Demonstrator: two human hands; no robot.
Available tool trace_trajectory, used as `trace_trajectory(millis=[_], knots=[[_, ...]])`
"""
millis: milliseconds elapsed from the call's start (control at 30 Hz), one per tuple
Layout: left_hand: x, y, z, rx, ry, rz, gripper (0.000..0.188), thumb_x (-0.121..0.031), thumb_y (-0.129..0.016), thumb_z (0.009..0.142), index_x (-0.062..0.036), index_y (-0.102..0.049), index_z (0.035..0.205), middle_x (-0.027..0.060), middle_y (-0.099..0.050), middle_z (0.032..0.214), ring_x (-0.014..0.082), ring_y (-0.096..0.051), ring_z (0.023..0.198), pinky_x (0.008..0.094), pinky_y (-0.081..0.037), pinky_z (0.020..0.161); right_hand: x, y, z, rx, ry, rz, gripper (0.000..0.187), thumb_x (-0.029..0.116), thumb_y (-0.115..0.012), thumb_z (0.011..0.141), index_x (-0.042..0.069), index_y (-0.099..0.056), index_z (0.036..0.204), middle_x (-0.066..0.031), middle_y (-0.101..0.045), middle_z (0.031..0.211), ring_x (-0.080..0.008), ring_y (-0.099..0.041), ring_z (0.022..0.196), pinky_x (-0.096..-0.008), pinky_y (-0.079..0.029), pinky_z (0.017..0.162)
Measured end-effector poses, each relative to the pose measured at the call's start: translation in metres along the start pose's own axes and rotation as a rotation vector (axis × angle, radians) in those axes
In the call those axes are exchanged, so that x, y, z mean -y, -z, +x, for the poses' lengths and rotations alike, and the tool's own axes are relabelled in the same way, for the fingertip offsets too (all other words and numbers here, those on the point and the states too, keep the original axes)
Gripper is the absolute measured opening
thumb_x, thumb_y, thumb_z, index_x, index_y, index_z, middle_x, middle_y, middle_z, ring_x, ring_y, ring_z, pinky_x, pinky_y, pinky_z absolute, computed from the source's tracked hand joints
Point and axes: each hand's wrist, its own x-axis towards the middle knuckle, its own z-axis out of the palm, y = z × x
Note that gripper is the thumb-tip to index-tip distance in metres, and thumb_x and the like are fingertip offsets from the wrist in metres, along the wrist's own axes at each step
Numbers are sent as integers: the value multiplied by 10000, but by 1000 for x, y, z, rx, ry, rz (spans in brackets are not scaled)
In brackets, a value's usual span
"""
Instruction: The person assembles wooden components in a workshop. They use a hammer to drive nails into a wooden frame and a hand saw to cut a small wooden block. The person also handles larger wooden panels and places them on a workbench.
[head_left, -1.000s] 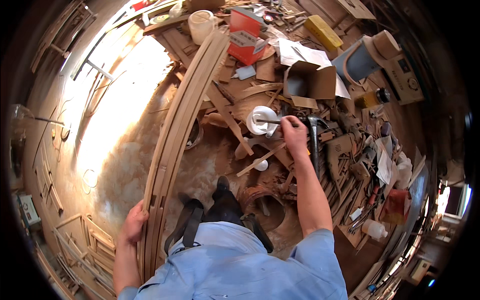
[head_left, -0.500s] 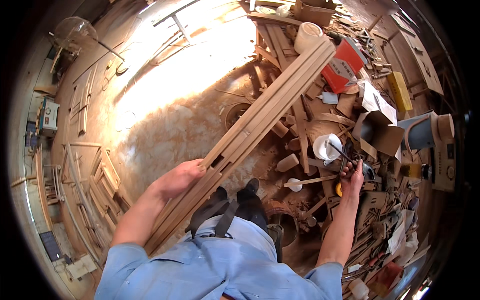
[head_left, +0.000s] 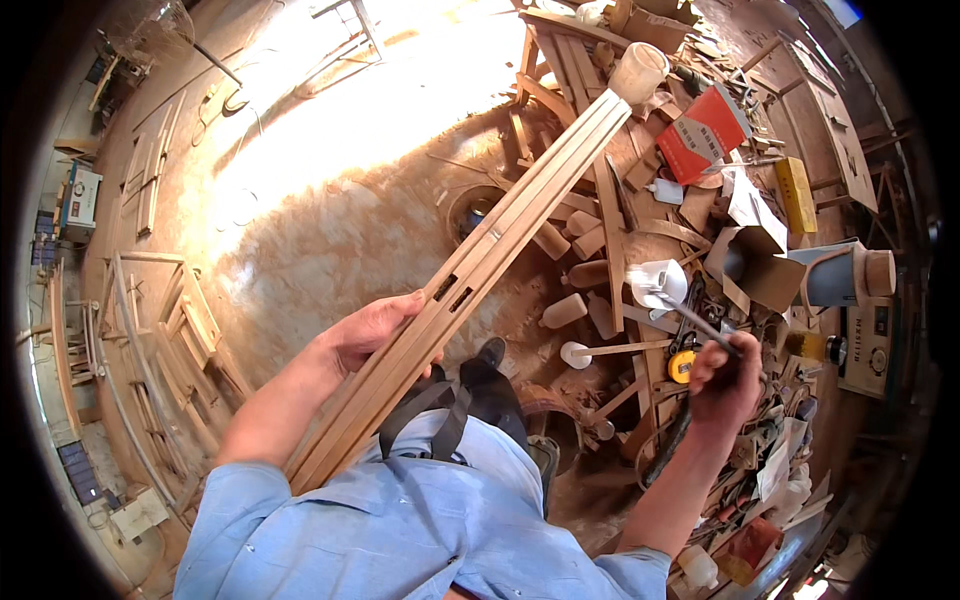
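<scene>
My left hand [head_left: 375, 328] is closed around two long lengths of wood [head_left: 520, 215] lying side by side. They slant from my waist up toward the far right. Two dark slots are cut into them just beyond my fingers. On the right, my right hand [head_left: 728, 385] grips a slim, stick-like tool [head_left: 700, 322] with a greyish shaft; its exact kind is unclear. The tool's far end is at the mouth of a white cup [head_left: 670, 278], which stands among wood scraps. Beside my right wrist is a dark, handle-like object [head_left: 665, 455], partly hidden.
A cluttered bench on the right holds a yellow tape measure [head_left: 681, 367], a red box [head_left: 703, 134], an open carton [head_left: 765, 268], plastic bottles and offcuts. A whitish tub [head_left: 638, 72] stands near the wood's far end. Wooden frames [head_left: 190, 320] lie at left.
My right hand has moved nearer and slightly right, drawing the tool back so more of its shaft shows at the cup. The wood's far end has shifted left and nearer.
</scene>
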Motion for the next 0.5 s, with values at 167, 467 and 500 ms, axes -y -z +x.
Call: trace_trajectory(millis=[167, 467, 500], knots=[[15, 18, -4, 14, 12, -32, 518, -500, -359, 992, -37, -510, 1168, 174, -661, 873, 265, -682, 693, 346, -574, 599, -27, -95, -21, 161, -173, -278, 101, 18, -504, 896, 2, -600, 867, -100, -597, 644, -143, -549, 486, -265, -444, 410], [34, 42, -22, 6, 37, -170, 496, -471, -341, 1007, -40, -505, 1190, 175, -656, 863, 260, -676, 688, 351, -589, 621, -77, -164, -17, 395, -421, -579, 114, 99, -613, 889, 2, -633, 833, -4, -580, 637, -54, -517, 529, -202, -416, 472], [38, 47, -24, 24, 33, -186, 494, -469, -347, 1006, -40, -503, 1193, 176, -656, 867, 259, -676, 693, 351, -590, 627, -80, -168, -17, 418, -422, -594, 116, 103, -614, 889, 3, -634, 833, -1, -580, 637, -51, -514, 529, -200, -413, 473]])
